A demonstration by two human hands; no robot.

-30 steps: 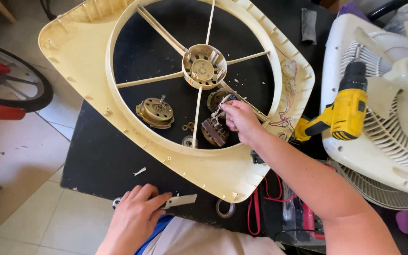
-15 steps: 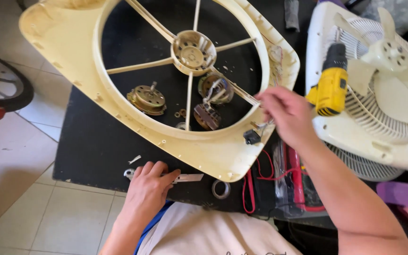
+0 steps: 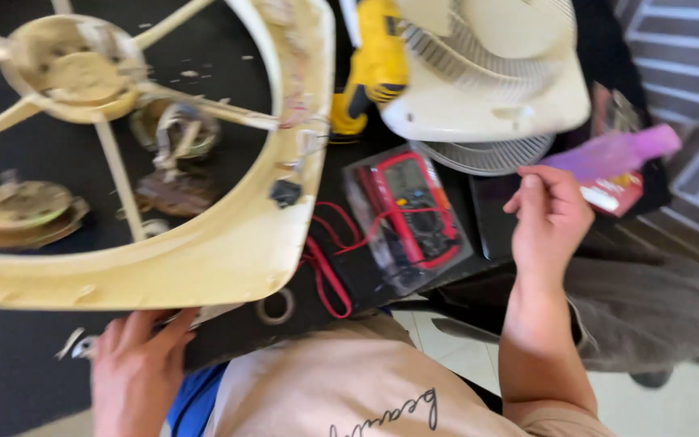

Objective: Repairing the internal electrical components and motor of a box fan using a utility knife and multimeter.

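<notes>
Rightward of the red multimeter (image 3: pixel 408 212), the right hand (image 3: pixel 550 217) is held loosely curled and empty, just below a purple bottle (image 3: pixel 612 154) whose long axis runs left to right, tilted up at the cap. The left hand (image 3: pixel 135 364) is pressed flat, open, on the black table (image 3: pixel 10 372), far left of the multimeter, under the cream fan frame (image 3: pixel 228 259). Tiled floor is seen beyond.

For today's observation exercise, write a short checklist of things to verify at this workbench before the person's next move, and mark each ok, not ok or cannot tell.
1. Right hand free of tools: ok, holds nothing.
2. Left hand steadying at the table edge under the cream fan housing: ok.
3. Red multimeter in its clear bag, within reach: ok.
4. Yellow drill lying untouched: ok.
5. Housing wires intact: cannot tell, blurred.
</notes>
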